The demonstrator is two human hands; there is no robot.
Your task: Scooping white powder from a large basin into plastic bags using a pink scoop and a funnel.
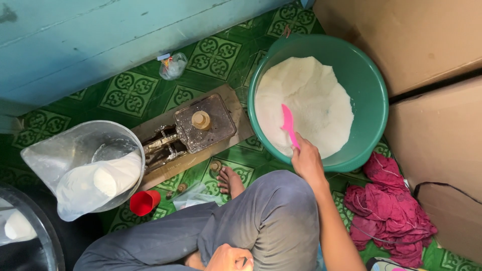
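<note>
One green basin [371,95], heaped with white powder [306,103], sits on the green tiled floor [130,93] between cardboard boxes [427,45] and a metal balance scale [198,125]. Right hand [307,161] has its fingers wrapped tight round a pink scoop [288,123] dipped in the powder. Left hand [228,258] rests curled at the knee, empty as far as can be seen.

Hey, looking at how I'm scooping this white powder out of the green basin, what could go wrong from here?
1. The right hand holds the pink scoop at the near rim of the green basin; powder could spill over onto the tiled floor.
2. The balance scale sits between basin and clear bag of powder, so carried powder may fall on it.
3. The bare foot lies close to the red cup and could knock it.
</note>
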